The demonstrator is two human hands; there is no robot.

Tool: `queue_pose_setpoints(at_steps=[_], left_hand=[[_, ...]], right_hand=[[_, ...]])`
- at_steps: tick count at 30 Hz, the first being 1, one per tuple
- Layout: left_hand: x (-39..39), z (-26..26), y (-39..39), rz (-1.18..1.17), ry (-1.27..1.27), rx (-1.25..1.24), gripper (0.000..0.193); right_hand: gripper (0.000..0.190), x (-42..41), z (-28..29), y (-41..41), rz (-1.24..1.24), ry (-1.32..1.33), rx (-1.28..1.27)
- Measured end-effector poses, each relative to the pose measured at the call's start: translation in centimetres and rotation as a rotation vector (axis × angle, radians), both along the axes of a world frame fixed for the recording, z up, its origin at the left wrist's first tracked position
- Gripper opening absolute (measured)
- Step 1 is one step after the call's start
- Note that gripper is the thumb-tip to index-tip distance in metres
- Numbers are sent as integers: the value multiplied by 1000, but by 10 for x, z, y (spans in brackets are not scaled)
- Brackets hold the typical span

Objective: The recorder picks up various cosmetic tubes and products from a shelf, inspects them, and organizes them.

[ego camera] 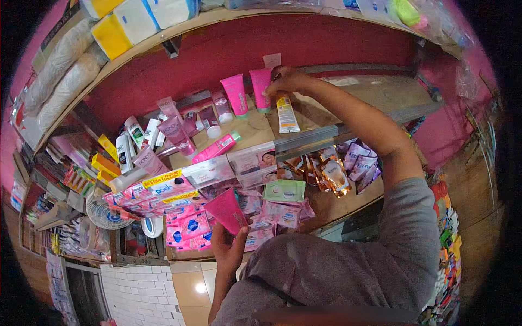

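Note:
My left hand [229,248] holds a pink squeeze tube [226,211] by its lower end, in front of the shelf edge. On the shelf, at the back, my right hand [283,81] grips the right edge of another pink tube [260,90], which stands on its cap. Its fingers are partly hidden behind the wrist. Just left stands a matching pink tube [235,95]. A yellow and white tube [287,114] is below my right hand. One more pink tube [217,147] with a green cap lies on its side near the shelf's front.
Pond's tubes [173,132] and white bottles [124,153] crowd the shelf's left. Posh packs [173,188], Paseo tissue packs [192,226], a green wipes pack [284,190] and Kispray sachets [332,173] lie on the lower level. A fan [109,210] stands left. An upper shelf [228,16] overhangs.

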State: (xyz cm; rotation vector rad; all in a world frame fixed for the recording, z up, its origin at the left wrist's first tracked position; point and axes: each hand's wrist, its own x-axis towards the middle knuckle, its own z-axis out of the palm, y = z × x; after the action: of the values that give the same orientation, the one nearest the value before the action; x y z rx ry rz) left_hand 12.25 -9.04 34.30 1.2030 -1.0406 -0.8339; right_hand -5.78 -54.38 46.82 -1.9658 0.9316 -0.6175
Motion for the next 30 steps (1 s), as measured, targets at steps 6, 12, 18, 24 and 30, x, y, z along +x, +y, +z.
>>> queue_pose_setpoints(at_steps=[6,12,18,24,30], left_hand=[[-1,-6,5,35,104,7,32],[3,-13,3,-24,113,29,33],[-1,-16,-7,-52,116,20,34],[-16,4,-29,-141,60,38,30],[-37,28,-59,-302,59,-95,29]], right_hand=[[38,10,-11,8,116,-2,32],[33,14,-16,8,-38,144,-225],[38,-5,7,41,-23,42,-292],[42,-28,32,121,-157,82,-723],[31,-77,53,195,-181,11,-1057]])
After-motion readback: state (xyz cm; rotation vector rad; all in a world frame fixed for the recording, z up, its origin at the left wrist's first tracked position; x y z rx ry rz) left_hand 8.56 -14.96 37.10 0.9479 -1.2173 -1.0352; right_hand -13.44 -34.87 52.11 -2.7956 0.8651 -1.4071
